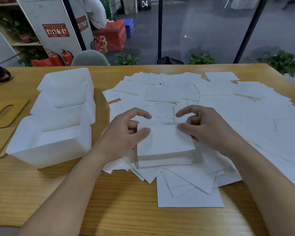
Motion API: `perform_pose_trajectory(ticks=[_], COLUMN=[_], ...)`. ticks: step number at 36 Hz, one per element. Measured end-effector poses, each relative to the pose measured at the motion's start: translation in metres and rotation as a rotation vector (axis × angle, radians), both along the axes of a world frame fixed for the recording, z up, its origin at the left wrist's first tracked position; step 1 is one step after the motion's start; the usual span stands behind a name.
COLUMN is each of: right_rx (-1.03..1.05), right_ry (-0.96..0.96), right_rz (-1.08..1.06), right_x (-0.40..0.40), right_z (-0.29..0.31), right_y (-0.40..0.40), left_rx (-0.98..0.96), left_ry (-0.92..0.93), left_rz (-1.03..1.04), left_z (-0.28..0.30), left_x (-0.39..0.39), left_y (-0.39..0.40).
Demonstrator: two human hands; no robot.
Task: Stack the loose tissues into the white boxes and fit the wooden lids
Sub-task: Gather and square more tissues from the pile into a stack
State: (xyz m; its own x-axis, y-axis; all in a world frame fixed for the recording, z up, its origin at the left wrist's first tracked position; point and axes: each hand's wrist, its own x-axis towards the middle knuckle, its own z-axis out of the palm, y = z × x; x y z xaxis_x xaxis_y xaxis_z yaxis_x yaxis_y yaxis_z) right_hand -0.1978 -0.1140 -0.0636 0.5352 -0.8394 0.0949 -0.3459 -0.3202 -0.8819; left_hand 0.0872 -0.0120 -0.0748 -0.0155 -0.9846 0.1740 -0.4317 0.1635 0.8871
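Item: tissue stack (165,142), squared, thin, resting on loose tissues (228,103) at mid counter (126,210).

Left hand (126,132): grip pinching the stack's left edge, thumb on top, other fingers curled, some tucked behind the edge.

Right hand (204,126): grip on the stack's far right corner, thumb on top, index raised and hooked above (whether the lower fingers go under the stack: cannot tell).

Boxes (58,116): three, white, open-topped, in a touching row left of the stack, running away from the viewer. Apparently no tissues inside yet, though white on white makes this hard to confirm.

Lids (5,113): wooden, slotted, flat on the counter left of the boxes; none fitted.

Step in hand, as judged: gathering and squaring a first batch. Loading not yet begun; bulk of tissues scattered wide across the counter's right half.

Next move, as judged: both hands closing evenly on opposite edges, lifting level so the sheets stay aligned, carrying left to the near box (46,143), lowering flat inside.

Hidden or unclear: near lid (0,142) cut off by the frame edge; lid count uncertain (two visible, a third not seen); sheet count in the stack unreadable; stack's far edge blurred against the tissues beneath.
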Motion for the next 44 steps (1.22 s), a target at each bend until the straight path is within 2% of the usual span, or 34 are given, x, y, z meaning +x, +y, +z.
perform_pose_trajectory(ticks=[5, 13, 17, 19, 22, 26, 32, 37, 41, 44], right_rx=[-0.090, -0.161, -0.239, -0.274, -0.285, -0.291, -0.263, -0.270, -0.190, -0.092], right_ry=[0.112, 0.252, 0.254, 0.241, 0.209, 0.203, 0.191, 0.152, 0.010, -0.092], right_rz=[0.025, 0.026, -0.040, -0.075, -0.076, -0.041, -0.045, -0.081, -0.088, -0.040], right_x=[0.000, 0.003, 0.003, 0.004, 0.008, 0.013, 0.013, 0.014, 0.016, 0.018], right_z=[-0.004, -0.010, -0.009, -0.009, -0.011, -0.013, -0.014, -0.014, -0.007, -0.001], right_y=[0.000, 0.002, 0.003, 0.004, 0.006, 0.009, 0.008, 0.007, 0.008, 0.012], left_rx=[0.030, 0.033, -0.132, -0.189, -0.185, -0.150, -0.265, -0.370, -0.450, -0.525], left_ry=[-0.143, -0.237, -0.305, -0.421, -0.592, -0.605, -0.760, -0.660, -0.497, -0.461], left_rz=[-0.006, 0.007, 0.212, 0.267, 0.201, 0.148, 0.134, 0.209, 0.218, 0.163], left_z=[-0.003, -0.004, -0.008, -0.008, -0.008, -0.011, -0.010, -0.012, -0.010, -0.008], left_x=[0.001, 0.002, 0.000, 0.001, 0.003, 0.005, 0.004, 0.001, -0.008, -0.020], left_y=[0.004, 0.005, -0.002, -0.010, -0.024, -0.031, -0.033, -0.030, -0.023, -0.014])
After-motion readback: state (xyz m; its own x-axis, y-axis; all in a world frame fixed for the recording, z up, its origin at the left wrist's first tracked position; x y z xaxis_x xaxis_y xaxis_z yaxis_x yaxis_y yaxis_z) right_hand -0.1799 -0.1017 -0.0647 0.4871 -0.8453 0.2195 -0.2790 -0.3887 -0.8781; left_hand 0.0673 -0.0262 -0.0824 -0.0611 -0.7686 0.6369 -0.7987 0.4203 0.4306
